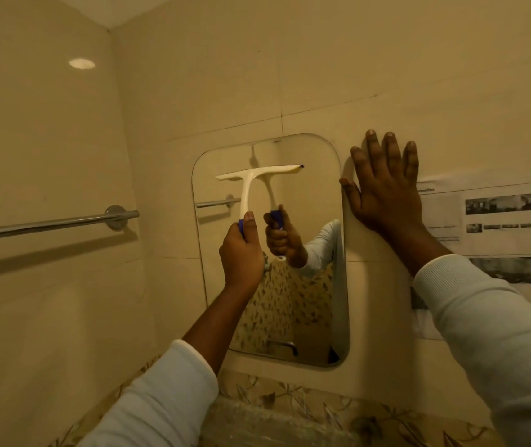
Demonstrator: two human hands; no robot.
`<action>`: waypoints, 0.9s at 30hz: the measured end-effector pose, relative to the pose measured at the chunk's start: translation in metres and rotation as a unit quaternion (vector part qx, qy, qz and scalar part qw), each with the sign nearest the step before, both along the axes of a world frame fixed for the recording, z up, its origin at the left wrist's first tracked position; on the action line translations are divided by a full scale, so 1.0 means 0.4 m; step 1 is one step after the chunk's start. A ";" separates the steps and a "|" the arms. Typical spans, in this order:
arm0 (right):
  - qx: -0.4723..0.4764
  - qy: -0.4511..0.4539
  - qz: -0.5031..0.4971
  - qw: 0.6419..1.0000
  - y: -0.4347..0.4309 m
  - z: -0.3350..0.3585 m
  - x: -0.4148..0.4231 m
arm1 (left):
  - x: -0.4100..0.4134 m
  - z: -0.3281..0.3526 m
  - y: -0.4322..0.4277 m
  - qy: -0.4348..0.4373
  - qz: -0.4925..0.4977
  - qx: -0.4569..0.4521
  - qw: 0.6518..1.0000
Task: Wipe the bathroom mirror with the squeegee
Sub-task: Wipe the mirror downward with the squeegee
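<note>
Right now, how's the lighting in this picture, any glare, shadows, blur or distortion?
Head view: dim, yellowish light; a glare spot on the left wall; the towel bar casts a soft shadow below it; wide-angle distortion bows the edges of the mirror; the printed sheet is too blurred to read.

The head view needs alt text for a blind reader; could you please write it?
A person's left hand grips a white squeegee by its handle, blade level against the upper part of a mirror. The right hand lies flat on the wall just right of the mirror, beside a printed sheet.
</note>
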State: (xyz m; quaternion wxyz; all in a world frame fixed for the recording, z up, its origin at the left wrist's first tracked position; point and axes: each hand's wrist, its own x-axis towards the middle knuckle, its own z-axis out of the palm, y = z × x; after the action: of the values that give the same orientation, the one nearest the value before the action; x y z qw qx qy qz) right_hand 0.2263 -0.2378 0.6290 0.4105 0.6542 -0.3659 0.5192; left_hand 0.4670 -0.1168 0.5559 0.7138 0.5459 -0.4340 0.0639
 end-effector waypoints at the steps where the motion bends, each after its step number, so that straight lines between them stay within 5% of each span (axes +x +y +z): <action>1: 0.001 0.001 -0.003 1.000 0.000 0.001 0.001 | 0.001 -0.009 -0.003 -0.002 0.001 0.002 1.000; 12: 0.011 0.012 -0.007 1.000 -0.008 0.001 0.004 | -0.005 -0.144 0.021 -0.023 -0.008 0.018 1.000; 27: 0.011 0.012 0.007 1.000 -0.025 -0.001 0.003 | -0.054 -0.585 0.116 0.030 -0.030 0.154 0.987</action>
State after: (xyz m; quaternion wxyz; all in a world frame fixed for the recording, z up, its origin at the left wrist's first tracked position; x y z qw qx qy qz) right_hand 0.2275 -0.2479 0.6285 0.4043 0.6669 -0.3623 0.5104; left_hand 0.4453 -0.0704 0.3220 0.6355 0.6376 -0.4334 -0.0416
